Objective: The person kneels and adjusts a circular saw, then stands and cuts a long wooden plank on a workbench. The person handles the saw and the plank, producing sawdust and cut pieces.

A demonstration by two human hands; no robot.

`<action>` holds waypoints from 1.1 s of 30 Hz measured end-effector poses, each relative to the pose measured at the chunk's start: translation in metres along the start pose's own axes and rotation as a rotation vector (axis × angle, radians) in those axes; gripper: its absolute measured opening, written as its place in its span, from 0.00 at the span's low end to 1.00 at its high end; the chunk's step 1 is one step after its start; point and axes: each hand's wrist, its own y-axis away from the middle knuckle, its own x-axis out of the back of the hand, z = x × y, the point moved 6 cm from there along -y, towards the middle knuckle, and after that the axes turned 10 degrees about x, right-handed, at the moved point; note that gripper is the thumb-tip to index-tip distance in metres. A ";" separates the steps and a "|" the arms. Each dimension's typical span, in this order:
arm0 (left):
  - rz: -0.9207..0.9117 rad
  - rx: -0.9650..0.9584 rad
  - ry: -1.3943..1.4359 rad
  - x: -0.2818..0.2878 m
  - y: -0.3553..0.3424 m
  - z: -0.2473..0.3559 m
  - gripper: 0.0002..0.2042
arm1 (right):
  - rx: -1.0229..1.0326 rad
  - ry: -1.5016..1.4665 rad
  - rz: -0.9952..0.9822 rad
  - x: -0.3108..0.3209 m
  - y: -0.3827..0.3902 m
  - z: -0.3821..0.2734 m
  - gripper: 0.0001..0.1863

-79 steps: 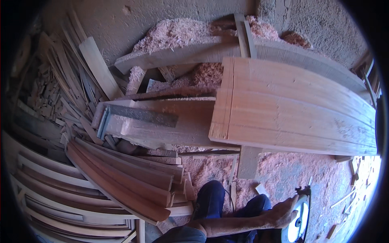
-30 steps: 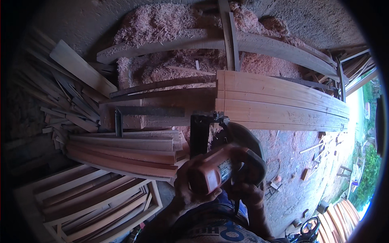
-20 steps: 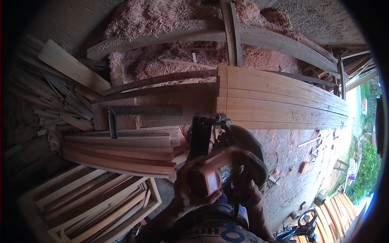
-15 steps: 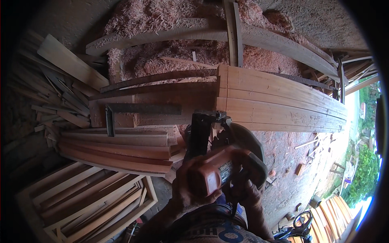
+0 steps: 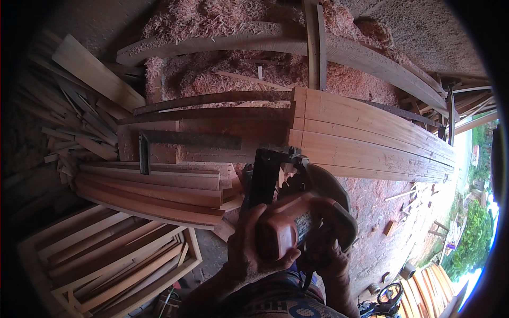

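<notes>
A circular saw (image 5: 282, 229) with an orange motor housing and dark base plate is held in front of me. My left hand (image 5: 245, 249) wraps the left side of the housing, thumb along its near edge. My right hand (image 5: 333, 261) is closed around the rear handle, its fingers partly in shadow. Just beyond the saw lie several long planks (image 5: 366, 139), side by side, with a line marked across their left ends. The saw's front edge is close to the nearest plank's end corner; I cannot tell whether they touch.
A dark metal square (image 5: 191, 139) rests on the bench left of the saw. Cut wood pieces (image 5: 154, 191) are stacked nearer, beside a wooden frame (image 5: 194, 249) filled with strips. Pinkish shavings (image 5: 212, 74) heap beyond the bench. Scrap boards (image 5: 98, 77) pile at far left.
The whole view has shifted slightly. Against the planks, the saw sits in nearly the same place, and both hands keep their hold on it.
</notes>
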 end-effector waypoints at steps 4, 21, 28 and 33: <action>0.009 -0.013 0.025 -0.002 0.004 -0.008 0.52 | -0.019 -0.029 -0.023 0.008 0.003 0.012 0.26; 0.066 -0.016 -0.006 0.007 0.001 -0.004 0.49 | -0.047 -0.061 -0.066 -0.001 0.006 0.013 0.23; 0.061 -0.081 0.031 0.009 -0.005 -0.002 0.45 | -0.140 -0.228 -0.020 0.054 0.022 0.059 0.28; 0.061 -0.084 0.043 0.007 -0.004 -0.003 0.45 | -0.078 -0.098 0.096 0.018 0.012 0.031 0.47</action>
